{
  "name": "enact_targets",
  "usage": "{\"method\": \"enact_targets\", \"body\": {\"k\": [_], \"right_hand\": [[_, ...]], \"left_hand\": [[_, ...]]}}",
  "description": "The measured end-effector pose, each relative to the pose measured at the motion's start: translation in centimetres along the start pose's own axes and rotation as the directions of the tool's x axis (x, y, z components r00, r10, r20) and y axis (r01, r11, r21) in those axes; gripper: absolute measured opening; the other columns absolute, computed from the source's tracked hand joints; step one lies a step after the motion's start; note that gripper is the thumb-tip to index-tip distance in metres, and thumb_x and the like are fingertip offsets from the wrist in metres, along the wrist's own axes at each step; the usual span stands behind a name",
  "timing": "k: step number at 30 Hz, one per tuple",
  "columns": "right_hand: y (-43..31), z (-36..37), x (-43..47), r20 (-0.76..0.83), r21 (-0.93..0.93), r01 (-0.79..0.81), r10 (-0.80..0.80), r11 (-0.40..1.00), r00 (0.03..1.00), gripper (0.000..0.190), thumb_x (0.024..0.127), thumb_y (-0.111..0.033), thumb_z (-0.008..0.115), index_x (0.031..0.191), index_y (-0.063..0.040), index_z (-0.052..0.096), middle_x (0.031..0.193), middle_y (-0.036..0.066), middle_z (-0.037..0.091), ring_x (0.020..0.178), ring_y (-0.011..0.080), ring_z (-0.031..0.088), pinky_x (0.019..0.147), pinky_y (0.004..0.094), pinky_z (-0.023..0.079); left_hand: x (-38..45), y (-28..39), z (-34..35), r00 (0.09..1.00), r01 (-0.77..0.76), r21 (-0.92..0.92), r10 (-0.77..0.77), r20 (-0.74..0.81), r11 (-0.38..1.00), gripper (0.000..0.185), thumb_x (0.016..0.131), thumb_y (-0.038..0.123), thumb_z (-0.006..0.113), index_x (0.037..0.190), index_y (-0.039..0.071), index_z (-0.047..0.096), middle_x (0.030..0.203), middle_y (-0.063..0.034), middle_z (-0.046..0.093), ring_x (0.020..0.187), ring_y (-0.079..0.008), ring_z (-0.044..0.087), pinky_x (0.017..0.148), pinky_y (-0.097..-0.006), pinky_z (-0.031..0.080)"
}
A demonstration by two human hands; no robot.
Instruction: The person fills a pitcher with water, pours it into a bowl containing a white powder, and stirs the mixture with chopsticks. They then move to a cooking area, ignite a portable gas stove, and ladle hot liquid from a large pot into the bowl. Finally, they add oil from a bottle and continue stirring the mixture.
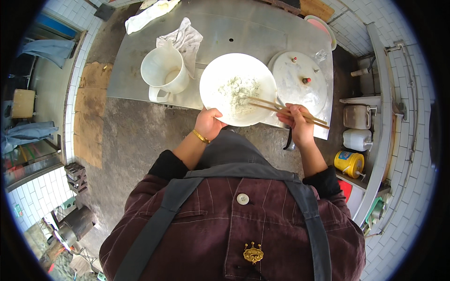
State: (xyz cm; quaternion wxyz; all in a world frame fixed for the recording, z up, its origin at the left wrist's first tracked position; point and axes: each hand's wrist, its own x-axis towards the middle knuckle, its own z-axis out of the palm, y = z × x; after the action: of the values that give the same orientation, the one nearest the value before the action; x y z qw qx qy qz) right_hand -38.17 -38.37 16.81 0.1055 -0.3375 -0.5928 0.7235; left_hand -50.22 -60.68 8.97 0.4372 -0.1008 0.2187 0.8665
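Note:
My left hand (210,123) grips the near left rim of a white bowl (218,70), thumb over the edge. The bowl tilts towards me at the front edge of the metal table. Inside it lies a pale, crumbly mixture with green flecks (240,89); I cannot tell what it is made of. My right hand (296,121) holds a pair of wooden chopsticks (313,118), their tips down in the mixture. Just right of the bowl lies a round metal pressure-cooker lid (295,84) with red-topped valves. A black handle (289,140) juts out below my right hand.
A translucent plastic pitcher (165,70) stands left of the bowl on the metal table (246,35), against a crumpled grey cloth (182,38). A white cloth or bag (151,15) lies at the far left corner. Jugs (357,139) and a yellow bucket (348,164) sit on a shelf at right.

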Motion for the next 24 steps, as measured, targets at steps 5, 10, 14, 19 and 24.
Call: {"method": "enact_targets", "body": {"k": [5, 10, 14, 19, 24], "right_hand": [[5.5, 0.5, 6.4, -0.130, 0.299, -0.046, 0.088, 0.953, 0.988, 0.025, 0.089, -0.015, 0.046, 0.100, 0.007, 0.048, 0.091, 0.018, 0.057, 0.080, 0.0269, 0.061, 0.074, 0.0322, 0.052], [11.1, 3.7, 7.3, 0.007, 0.425, -0.126, 0.136, 0.896, 0.991, 0.024, 0.089, -0.017, 0.048, 0.100, 0.005, 0.048, 0.094, 0.016, 0.057, 0.083, 0.0276, 0.061, 0.076, 0.0329, 0.052], [10.5, 1.5, 6.6, 0.134, 0.199, -0.203, 0.179, 0.959, 0.975, 0.022, 0.089, -0.015, 0.047, 0.095, 0.006, 0.052, 0.096, 0.016, 0.057, 0.085, 0.0271, 0.061, 0.074, 0.0328, 0.053], [8.6, -0.5, 10.1, -0.202, 0.185, -0.087, 0.124, 0.979, 0.971, 0.022, 0.089, -0.013, 0.046, 0.099, 0.006, 0.049, 0.092, 0.018, 0.058, 0.082, 0.0253, 0.061, 0.075, 0.0317, 0.052], [10.2, 3.0, 10.7, 0.021, 0.365, -0.173, 0.178, 0.915, 0.984, 0.022, 0.088, -0.015, 0.048, 0.099, 0.004, 0.050, 0.091, 0.017, 0.059, 0.082, 0.0276, 0.062, 0.075, 0.0325, 0.052]], "left_hand": [[3.8, -1.4, -4.3, 0.992, 0.053, 0.012, -0.052, -0.115, 0.998, 0.068, 0.062, -0.010, 0.037, 0.128, 0.006, 0.027, 0.121, -0.0145, 0.042, 0.108, -0.0320, 0.047, 0.084, -0.0478, 0.044], [6.6, -2.1, -7.8, 0.974, 0.024, 0.111, 0.002, -0.228, 0.994, 0.069, 0.061, -0.011, 0.037, 0.127, 0.006, 0.028, 0.119, -0.0141, 0.043, 0.106, -0.0307, 0.048, 0.083, -0.0449, 0.045], [7.2, -1.8, -8.6, 0.960, 0.043, 0.168, 0.006, -0.278, 0.985, 0.063, 0.065, -0.009, 0.039, 0.126, 0.006, 0.031, 0.117, -0.0128, 0.046, 0.104, -0.0289, 0.049, 0.082, -0.0423, 0.045], [5.3, -1.0, -8.0, 0.919, 0.162, 0.399, 0.009, -0.393, 0.902, 0.049, 0.076, 0.002, 0.048, 0.123, 0.005, 0.037, 0.114, -0.0121, 0.050, 0.096, -0.0232, 0.055, 0.069, -0.0330, 0.048], [-0.7, 3.7, -8.3, 0.424, -0.039, 0.706, 0.651, -0.630, 0.708, 0.060, 0.070, 0.000, 0.062, 0.122, 0.003, 0.032, 0.091, -0.0051, 0.048, 0.067, -0.0123, 0.050, 0.051, -0.0211, 0.043]]}}
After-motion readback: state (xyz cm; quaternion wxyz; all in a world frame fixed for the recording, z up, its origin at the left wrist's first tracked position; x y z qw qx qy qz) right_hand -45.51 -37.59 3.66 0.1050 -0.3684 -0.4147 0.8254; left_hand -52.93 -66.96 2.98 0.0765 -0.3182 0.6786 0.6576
